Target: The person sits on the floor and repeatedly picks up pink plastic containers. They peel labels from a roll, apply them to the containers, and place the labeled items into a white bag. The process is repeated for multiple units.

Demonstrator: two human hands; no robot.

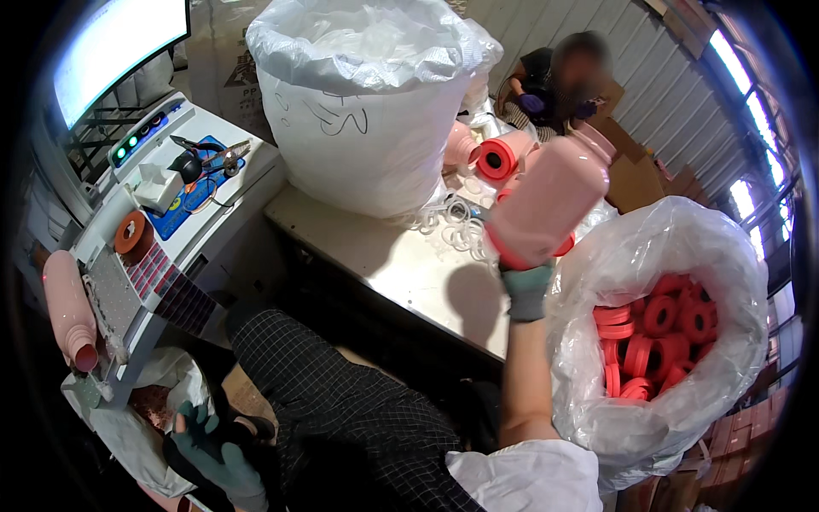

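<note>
My right hand point(527, 292), in a grey-green glove, is raised over the white table and closed on a pink plastic bottle point(553, 198). The bottle's red end sits at my hand, and its neck tilts up to the right; its outline is slightly blurred. My left hand point(220, 461), gloved too, hangs low beside my checked trousers with its fingers spread and nothing in them. Near it is a white sack point(183, 375) below the machine. Another pink bottle point(66, 299) lies at the machine's left edge, mouth toward me.
A large white woven sack point(358, 136) stands on the table point(375, 256) beside loose clear rings point(461, 232) and more pink bottles point(503, 155). To the right, a clear plastic bag point(580, 341) holds red rings point(661, 314). Tools point(209, 158) lie on the machine. Another person point(559, 85) sits behind.
</note>
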